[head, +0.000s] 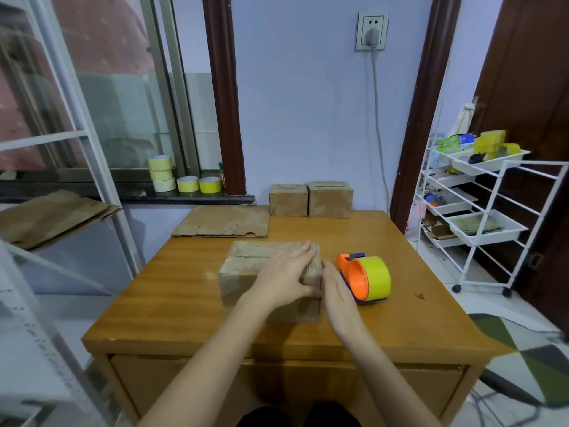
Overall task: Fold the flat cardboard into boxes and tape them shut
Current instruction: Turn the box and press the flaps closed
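Wooden table (184,303), left hand (284,274) covering box (243,272) corner

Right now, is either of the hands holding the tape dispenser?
No, the tape dispenser sits untouched on the table, while both the left hand and right hand press on the box.

A glossy orange-brown wooden tabletop (184,303) stands against a pale lilac wall (308,118) with a white socket (371,31), between a metal-framed window (101,87) and a white wire trolley (480,211); grey-and-green patterned floor (523,349) lies beyond its right edge.
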